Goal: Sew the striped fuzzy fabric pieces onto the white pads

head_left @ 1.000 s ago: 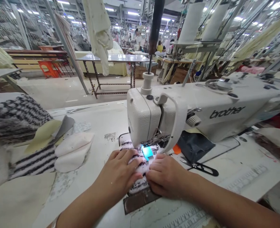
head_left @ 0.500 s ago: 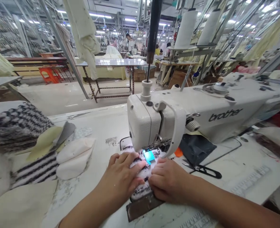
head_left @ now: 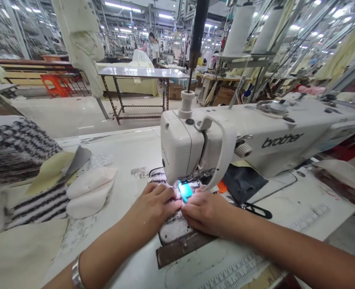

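A black-and-white striped fuzzy fabric piece [head_left: 174, 230] lies under the needle area of a white sewing machine [head_left: 181, 148]. My left hand [head_left: 153, 200] rests on the fabric's left side, its fingers stretched out over it and pressing down. My right hand [head_left: 205, 210] is closed at the fabric's right edge, fingers curled, with its fingertips partly hidden. Between the two hands a bright blue-white light [head_left: 185, 190] shines beside the presser foot, which the machine head mostly hides. A brown strip [head_left: 183, 249] lies along the near side of the fabric.
Cut pieces in stripes, yellow and pale pink [head_left: 90, 192] lie on the left of the table beside a striped pile [head_left: 17, 148]. Right of the needle are dark fabric [head_left: 245, 182] and black thread snips [head_left: 258, 210]. Thread cones [head_left: 239, 30] stand behind. A person [head_left: 155, 50] is far back.
The fabric has moved slightly away from me under the machine head. My hands have gone with it and are closer together. The whole view has shifted a little.
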`<state>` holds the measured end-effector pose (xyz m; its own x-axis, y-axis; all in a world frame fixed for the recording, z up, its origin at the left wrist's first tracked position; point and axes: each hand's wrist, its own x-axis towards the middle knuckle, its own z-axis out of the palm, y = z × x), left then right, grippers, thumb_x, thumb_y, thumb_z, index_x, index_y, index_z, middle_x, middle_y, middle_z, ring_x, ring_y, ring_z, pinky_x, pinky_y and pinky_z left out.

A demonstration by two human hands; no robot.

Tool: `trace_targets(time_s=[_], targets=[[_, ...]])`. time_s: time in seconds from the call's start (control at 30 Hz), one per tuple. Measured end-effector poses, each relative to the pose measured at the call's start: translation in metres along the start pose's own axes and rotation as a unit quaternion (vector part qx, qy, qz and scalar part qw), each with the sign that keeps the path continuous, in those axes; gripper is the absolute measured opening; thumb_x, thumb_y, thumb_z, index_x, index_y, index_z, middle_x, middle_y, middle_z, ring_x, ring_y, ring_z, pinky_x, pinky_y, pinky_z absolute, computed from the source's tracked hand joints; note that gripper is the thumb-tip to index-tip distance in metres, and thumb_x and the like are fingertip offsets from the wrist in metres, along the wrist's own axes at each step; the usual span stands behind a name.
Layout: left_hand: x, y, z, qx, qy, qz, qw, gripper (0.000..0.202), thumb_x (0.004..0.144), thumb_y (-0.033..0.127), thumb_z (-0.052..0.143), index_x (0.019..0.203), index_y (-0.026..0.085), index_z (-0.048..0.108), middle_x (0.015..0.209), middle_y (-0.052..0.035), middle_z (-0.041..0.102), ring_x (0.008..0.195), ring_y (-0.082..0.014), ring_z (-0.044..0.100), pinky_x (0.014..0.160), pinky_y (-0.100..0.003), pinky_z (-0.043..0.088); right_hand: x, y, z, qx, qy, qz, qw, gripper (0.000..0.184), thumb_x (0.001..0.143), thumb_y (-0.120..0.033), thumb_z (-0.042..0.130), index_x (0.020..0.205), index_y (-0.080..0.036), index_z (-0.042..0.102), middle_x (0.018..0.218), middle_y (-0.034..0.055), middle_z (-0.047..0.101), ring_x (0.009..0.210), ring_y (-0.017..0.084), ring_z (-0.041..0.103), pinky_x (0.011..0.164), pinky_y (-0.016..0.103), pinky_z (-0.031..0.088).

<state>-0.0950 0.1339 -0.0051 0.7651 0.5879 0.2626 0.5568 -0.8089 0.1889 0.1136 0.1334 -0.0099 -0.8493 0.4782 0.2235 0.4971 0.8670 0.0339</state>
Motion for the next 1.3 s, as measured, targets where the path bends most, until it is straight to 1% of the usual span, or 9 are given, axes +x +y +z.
trace_targets(time_s=[0.13, 0.23, 0.37, 0.47, 0.67, 0.83, 1.03, 1.17, 1.3], targets=[[0.003, -0.003, 0.0, 0.023, 0.03, 0.012, 0.999, 0.024, 0.095, 0.019, 0.037, 0.102, 0.023, 0.06, 0.1, -0.0041, 0.06, 0.094, -0.0206, 0.05, 0.083, -0.037, 0.032, 0.003, 0.0, -0.001, -0.035, -0.007, 0.009, 0.999, 0.006, 0.08, -0.02, 0.054, 0.075, -0.016, 0.055, 0.064, -0.0011, 0.059, 0.06, 0.014, 0.05, 0.051, 0.028, 0.022], [0.002, -0.001, 0.001, -0.011, 0.05, 0.032, 0.998, 0.024, 0.095, 0.018, 0.037, 0.098, 0.018, 0.061, 0.094, -0.005, 0.061, 0.09, -0.0195, 0.051, 0.082, -0.036, 0.035, 0.003, -0.001, -0.002, -0.022, -0.007, 0.026, 0.999, 0.007, 0.08, -0.021, 0.055, 0.074, -0.017, 0.055, 0.065, -0.0015, 0.059, 0.058, 0.013, 0.049, 0.052, 0.027, 0.022], [0.0, 0.0, 0.004, -0.048, 0.053, 0.006, 0.997, 0.024, 0.094, 0.016, 0.037, 0.094, 0.019, 0.062, 0.094, -0.0035, 0.062, 0.087, -0.0179, 0.051, 0.079, -0.033, 0.038, 0.001, -0.002, -0.004, -0.005, 0.003, 0.043, 0.999, 0.014, 0.083, -0.019, 0.052, 0.069, -0.018, 0.053, 0.061, -0.0024, 0.057, 0.054, 0.011, 0.046, 0.053, 0.027, 0.022], [0.0, -0.001, 0.006, -0.046, 0.057, -0.002, 0.997, 0.026, 0.094, 0.016, 0.037, 0.093, 0.022, 0.062, 0.094, -0.0027, 0.062, 0.085, -0.0168, 0.052, 0.077, -0.032, 0.038, -0.001, -0.003, -0.006, -0.005, 0.01, 0.049, 0.999, 0.014, 0.083, -0.018, 0.051, 0.07, -0.018, 0.054, 0.061, -0.0026, 0.057, 0.053, 0.011, 0.046, 0.054, 0.027, 0.022], [0.003, -0.008, 0.009, -0.033, 0.091, -0.016, 0.995, 0.023, 0.092, 0.019, 0.041, 0.092, 0.023, 0.064, 0.09, -0.0026, 0.063, 0.084, -0.018, 0.053, 0.076, -0.033, 0.038, -0.005, -0.002, -0.003, -0.005, 0.043, 0.06, 0.997, 0.016, 0.086, -0.02, 0.047, 0.075, -0.018, 0.058, 0.062, -0.0022, 0.059, 0.053, 0.01, 0.046, 0.059, 0.027, 0.027], [0.01, -0.016, 0.009, 0.004, 0.1, -0.043, 0.994, 0.025, 0.09, 0.019, 0.041, 0.08, 0.021, 0.064, 0.076, -0.0024, 0.061, 0.077, -0.0186, 0.054, 0.07, -0.032, 0.039, -0.006, -0.001, 0.001, -0.005, 0.077, 0.056, 0.995, 0.011, 0.085, -0.021, 0.051, 0.08, -0.02, 0.06, 0.062, -0.0031, 0.059, 0.053, 0.01, 0.046, 0.059, 0.026, 0.026], [0.015, -0.019, 0.009, 0.065, 0.1, -0.086, 0.989, 0.029, 0.086, 0.017, 0.046, 0.06, 0.018, 0.058, 0.068, -0.0043, 0.058, 0.07, -0.0195, 0.053, 0.064, -0.033, 0.041, -0.006, -0.001, 0.001, 0.005, 0.073, 0.058, 0.996, 0.013, 0.086, -0.022, 0.049, 0.079, -0.02, 0.06, 0.06, -0.003, 0.058, 0.051, 0.01, 0.043, 0.057, 0.026, 0.024], [0.017, -0.018, 0.009, 0.072, 0.104, -0.1, 0.987, 0.028, 0.085, 0.017, 0.048, 0.059, 0.018, 0.057, 0.069, -0.0049, 0.059, 0.066, -0.019, 0.052, 0.062, -0.033, 0.04, -0.006, -0.002, -0.001, 0.011, 0.06, 0.058, 0.996, 0.011, 0.085, -0.022, 0.052, 0.079, -0.02, 0.061, 0.061, -0.0029, 0.058, 0.052, 0.01, 0.045, 0.055, 0.026, 0.022], [0.017, -0.017, 0.01, 0.07, 0.104, -0.111, 0.986, 0.025, 0.084, 0.017, 0.051, 0.06, 0.018, 0.059, 0.068, -0.0037, 0.059, 0.065, -0.0181, 0.052, 0.063, -0.033, 0.041, -0.005, -0.004, -0.003, 0.006, 0.066, 0.056, 0.996, 0.007, 0.083, -0.022, 0.055, 0.08, -0.021, 0.062, 0.061, -0.003, 0.059, 0.053, 0.011, 0.048, 0.054, 0.026, 0.021]])
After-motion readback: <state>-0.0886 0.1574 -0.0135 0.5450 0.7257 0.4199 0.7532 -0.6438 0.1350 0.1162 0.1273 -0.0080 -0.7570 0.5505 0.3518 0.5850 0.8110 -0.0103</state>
